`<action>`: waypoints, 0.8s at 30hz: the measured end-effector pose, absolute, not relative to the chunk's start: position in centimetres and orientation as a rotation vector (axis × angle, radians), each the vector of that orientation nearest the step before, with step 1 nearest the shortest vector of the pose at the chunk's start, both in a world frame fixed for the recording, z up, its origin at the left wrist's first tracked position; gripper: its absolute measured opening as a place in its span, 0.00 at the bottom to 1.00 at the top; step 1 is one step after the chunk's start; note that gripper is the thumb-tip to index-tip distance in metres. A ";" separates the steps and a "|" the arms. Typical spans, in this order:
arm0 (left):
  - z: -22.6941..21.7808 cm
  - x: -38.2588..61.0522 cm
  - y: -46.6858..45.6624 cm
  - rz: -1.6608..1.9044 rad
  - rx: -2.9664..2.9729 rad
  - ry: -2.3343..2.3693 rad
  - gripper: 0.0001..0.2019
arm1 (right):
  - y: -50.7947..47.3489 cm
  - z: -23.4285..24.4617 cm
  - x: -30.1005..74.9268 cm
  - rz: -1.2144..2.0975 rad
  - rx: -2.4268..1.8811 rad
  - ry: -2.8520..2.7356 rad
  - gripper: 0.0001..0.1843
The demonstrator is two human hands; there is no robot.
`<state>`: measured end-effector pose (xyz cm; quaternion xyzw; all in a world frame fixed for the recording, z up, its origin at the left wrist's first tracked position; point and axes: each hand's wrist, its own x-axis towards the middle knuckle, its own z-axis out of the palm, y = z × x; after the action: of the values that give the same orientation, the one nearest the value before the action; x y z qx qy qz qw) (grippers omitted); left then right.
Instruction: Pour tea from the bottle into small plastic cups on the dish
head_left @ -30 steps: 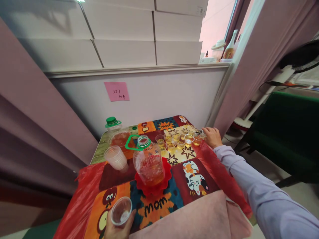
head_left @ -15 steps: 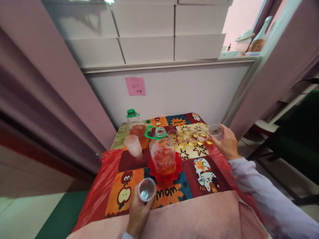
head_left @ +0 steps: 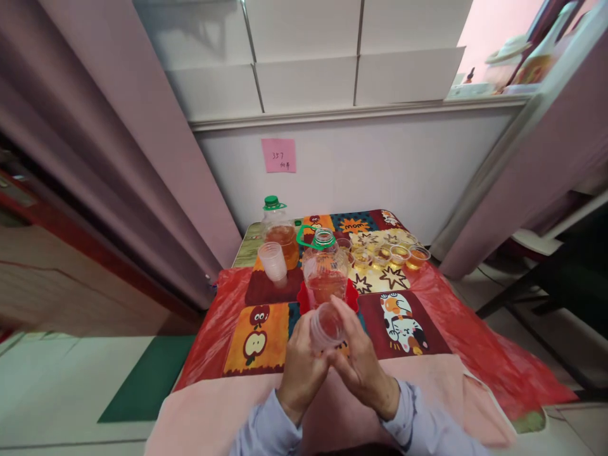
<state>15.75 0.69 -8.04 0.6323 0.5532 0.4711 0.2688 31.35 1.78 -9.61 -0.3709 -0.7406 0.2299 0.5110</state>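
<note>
In front of me my left hand (head_left: 304, 361) is closed around a clear plastic cup (head_left: 325, 329), its mouth tilted toward me. From the other side my right hand (head_left: 356, 354) grips the same cup, fingers at its rim and thumb low. Just beyond the cup stands an uncapped clear jug (head_left: 325, 278) of reddish-amber liquid, its green handle raised, in a red scalloped dish (head_left: 352, 296). A row of clear cups (head_left: 382, 254) with yellowish liquid extends to the right, ending in a cup (head_left: 418, 256) of amber liquid.
A stack of clear cups (head_left: 273, 261) stands left of the jug. Behind it is a second jug (head_left: 281, 240) with a green cap. A green cap (head_left: 297, 223) lies nearby. The printed mat covers the table; a pink cloth (head_left: 228, 411) hangs over its near edge.
My right hand has let go of the cup at the row's right end and come to the middle. It now holds the cup in my left hand, which has moved right.
</note>
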 end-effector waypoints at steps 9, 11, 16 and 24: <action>-15.1 8.4 4.3 1.580 1.058 1.844 0.35 | 13.9 -10.6 46.6 0.206 -1.351 -1.189 0.47; -16.4 7.1 5.0 1.602 1.014 1.882 0.34 | 18.2 -12.1 51.3 0.189 -1.591 -1.058 0.55; -17.0 6.5 5.3 1.587 1.006 1.893 0.33 | 25.0 -16.0 56.8 0.351 -1.845 -1.107 0.52; -16.9 6.4 5.0 1.489 1.127 1.966 0.30 | 26.7 -18.1 56.3 0.400 -1.846 -1.058 0.36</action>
<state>6.35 5.01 -16.88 0.4060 0.7084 0.5365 0.2134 56.32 26.69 -18.05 -0.7530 -0.4315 0.1632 0.4692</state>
